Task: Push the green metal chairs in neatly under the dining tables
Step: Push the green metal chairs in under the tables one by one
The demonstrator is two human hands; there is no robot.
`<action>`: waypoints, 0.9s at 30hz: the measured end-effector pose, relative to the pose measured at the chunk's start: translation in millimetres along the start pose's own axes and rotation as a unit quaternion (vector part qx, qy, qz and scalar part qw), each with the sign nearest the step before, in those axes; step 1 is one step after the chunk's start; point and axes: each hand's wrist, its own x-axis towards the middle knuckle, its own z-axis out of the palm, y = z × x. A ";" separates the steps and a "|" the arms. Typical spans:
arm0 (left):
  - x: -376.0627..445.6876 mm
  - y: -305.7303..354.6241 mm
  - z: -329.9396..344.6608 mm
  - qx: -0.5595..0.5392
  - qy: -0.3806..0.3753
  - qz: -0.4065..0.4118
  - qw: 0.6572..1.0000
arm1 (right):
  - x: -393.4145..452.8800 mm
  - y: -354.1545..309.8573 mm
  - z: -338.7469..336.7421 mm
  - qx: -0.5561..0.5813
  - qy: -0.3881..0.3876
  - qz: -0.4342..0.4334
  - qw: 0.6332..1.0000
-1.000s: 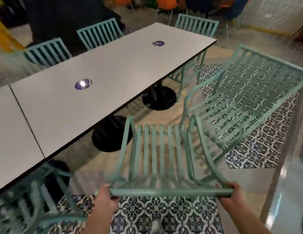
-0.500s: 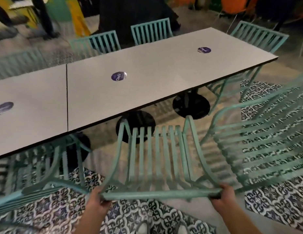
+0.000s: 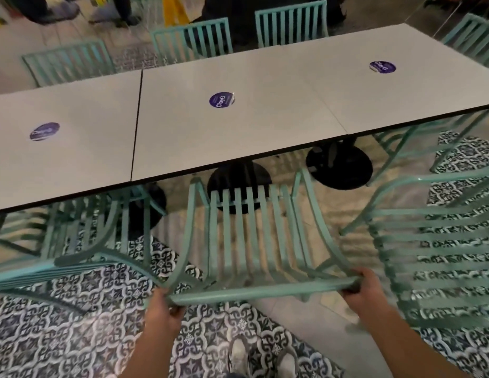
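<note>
A green metal slatted chair (image 3: 254, 236) stands right in front of me, its seat front just short of the near edge of the long white dining table (image 3: 265, 126). My left hand (image 3: 163, 309) grips the left end of its top back rail. My right hand (image 3: 364, 291) grips the right end of the same rail. Another green chair (image 3: 82, 241) at the left sits partly under the table. A third green chair (image 3: 439, 257) stands out from the table at the right, turned at an angle.
Black round pedestal bases (image 3: 239, 184) (image 3: 339, 163) stand under the table. Several green chairs (image 3: 191, 40) line the far side and one (image 3: 472, 39) the right end. People's feet (image 3: 58, 9) are beyond. My shoes (image 3: 262, 356) are on patterned blue-white floor tiles.
The chair in my hands has moved forward toward the table edge and a little left. My view has swung left, so more of the left table and left chair shows.
</note>
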 end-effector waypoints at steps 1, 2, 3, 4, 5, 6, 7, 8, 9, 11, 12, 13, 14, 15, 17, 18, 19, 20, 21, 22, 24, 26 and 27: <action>3.1 -0.8 -2.5 0.018 0.012 0.015 1.000 | 4.4 -1.7 -0.1 -0.001 0.006 -0.005 1.000; 6.1 1.3 -2.7 0.023 0.012 0.010 1.000 | 4.5 -5.1 2.6 -0.002 0.004 -0.008 1.000; 8.5 1.0 -3.6 0.032 0.015 0.014 0.999 | 6.6 -6.4 2.1 0.000 -0.003 -0.016 1.000; 9.2 1.5 -3.0 0.020 0.009 0.007 1.000 | 6.2 -5.5 1.8 -0.004 -0.011 -0.016 1.000; 10.8 1.3 -2.9 0.013 0.000 0.016 1.000 | 8.4 -3.1 0.9 -0.004 -0.011 -0.026 1.000; 8.3 1.7 -1.9 0.001 -0.005 0.012 1.000 | 5.1 0.5 0.3 0.010 -0.015 -0.032 0.999; 5.7 0.9 -1.3 0.007 0.002 0.012 1.000 | 4.7 4.0 -0.2 0.022 -0.020 -0.045 0.999; 3.7 2.5 0.5 0.010 0.005 0.010 1.000 | 3.1 6.4 1.3 0.032 -0.028 -0.052 0.998; 6.0 4.2 0.8 0.015 0.016 0.014 1.000 | 3.3 7.7 2.8 0.039 -0.023 -0.058 0.997; 3.1 6.0 4.4 0.034 0.032 0.011 0.999 | 8.3 8.2 6.6 0.037 -0.001 -0.052 0.998; 4.1 6.3 5.4 0.043 0.042 0.012 0.998 | 8.9 6.7 8.7 0.030 0.003 -0.045 0.999; 5.5 5.7 6.3 0.034 0.038 0.012 0.999 | 11.2 4.3 9.1 0.028 0.014 -0.043 0.999; 5.6 4.6 7.7 0.030 0.035 0.011 0.999 | 13.1 1.4 10.1 0.024 0.013 -0.039 0.999; 1.3 2.6 10.3 0.029 0.042 0.009 0.999 | 14.2 -1.9 11.5 0.021 0.021 -0.040 0.999; -3.4 0.1 14.9 0.035 0.040 0.019 0.998 | 16.0 -7.0 13.8 0.021 0.025 -0.029 0.999; -1.8 -0.8 17.2 0.036 0.039 0.027 0.998 | 17.9 -9.2 15.9 0.018 0.024 -0.026 0.999; -1.9 -0.5 19.4 0.036 0.040 0.026 0.998 | 18.1 -11.4 18.7 0.017 0.023 -0.026 0.999; -2.9 0.1 22.5 0.036 0.043 0.019 0.998 | 21.0 -13.7 22.0 0.019 0.015 -0.027 0.999; -0.1 1.6 25.4 0.035 0.043 0.018 0.998 | 20.5 -16.4 26.1 0.021 0.013 -0.030 0.999; 3.5 2.3 29.0 0.032 0.041 0.020 0.998 | 23.3 -19.3 30.6 0.025 0.007 -0.032 0.999; 5.5 4.2 35.9 0.026 0.038 0.020 0.999 | 28.2 -22.7 37.5 0.023 0.004 -0.034 0.999; 10.7 5.9 43.8 0.026 0.034 0.026 0.999 | 37.5 -28.3 44.6 0.027 0.004 -0.031 0.999; 13.6 6.7 48.2 0.023 0.033 0.026 0.999 | 39.0 -31.7 49.5 0.026 0.001 -0.028 0.999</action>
